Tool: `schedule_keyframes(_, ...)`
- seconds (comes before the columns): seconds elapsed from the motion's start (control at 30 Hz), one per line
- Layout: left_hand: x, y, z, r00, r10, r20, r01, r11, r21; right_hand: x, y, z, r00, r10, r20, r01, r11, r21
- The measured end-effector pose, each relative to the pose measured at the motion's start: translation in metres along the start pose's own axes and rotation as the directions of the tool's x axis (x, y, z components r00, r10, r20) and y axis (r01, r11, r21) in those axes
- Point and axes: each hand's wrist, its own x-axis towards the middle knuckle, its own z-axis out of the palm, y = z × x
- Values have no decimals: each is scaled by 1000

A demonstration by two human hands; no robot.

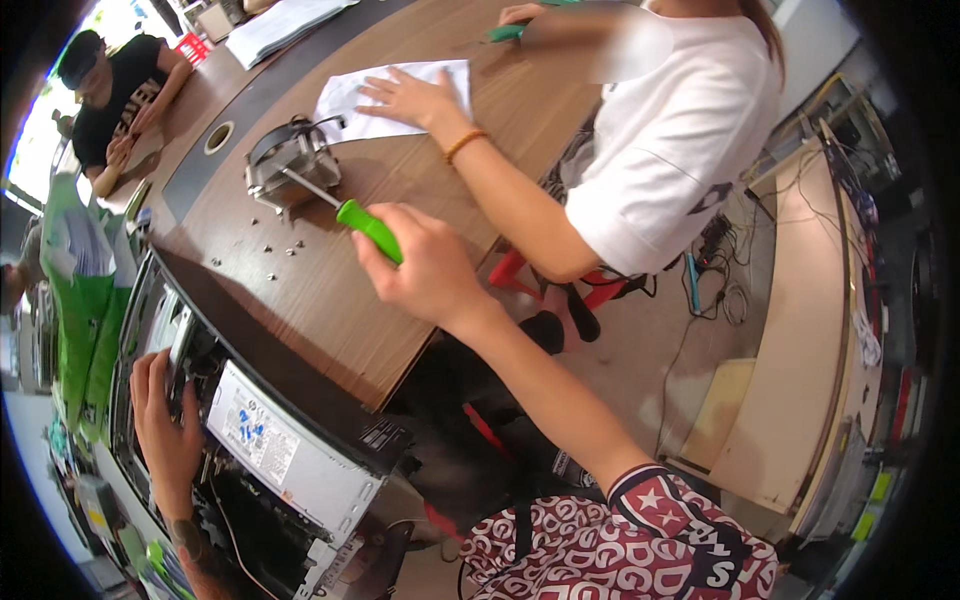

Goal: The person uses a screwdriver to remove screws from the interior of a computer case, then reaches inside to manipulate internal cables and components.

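In my right hand [430, 262], closed round its bright green handle, is a screwdriver [372, 232]. Its metal shaft reaches across to a CPU cooler [290, 170] with a metal body and a dark round top, and the tip appears to meet it. The cooler sits on the wooden table [345, 310]. At lower left, my left hand [165, 425] grips an inner part of an open black computer case [225, 325], though its fingertips are partly hidden. Beside that hand lies a silver power supply [290, 450] with a white label and blue handwriting. Several small screws [272, 277] lie scattered near the cooler.
A co-worker in a white shirt [670, 130] stretches a hand [410, 98] over white paper [335, 95]. Another person in black [125, 95] sits at the far left. A tape roll [218, 138] lies on the table; green bags [85, 300] stand left of the case.
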Motion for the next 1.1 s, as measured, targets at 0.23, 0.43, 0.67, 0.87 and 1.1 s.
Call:
schedule_keyframes(0.23, -6, 10, -2, 999, -10, 48, 10, 1000, -1, -17, 0, -11, 998, 56, 41, -58, 997, 48)
schedule_keyframes(0.43, -3, 13, 2, 999, -9, 38, 9, 1000, -12, -19, 1, -9, 998, 62, 16, -62, 998, 28)
schedule_keyframes(0.67, -10, 10, -1, 1000, -18, 2, 18, 999, -42, -17, -7, -11, 996, 69, 59, -73, 995, 69)
schedule_keyframes(0.87, -5, 18, -3, 998, -30, 46, 33, 997, -67, -15, -2, -13, 998, 37, 50, -40, 998, 49)
schedule_keyframes(1.1, -7, 16, -3, 1000, -14, 1, 14, 997, -74, -15, -5, -10, 999, 33, 41, -35, 999, 31)
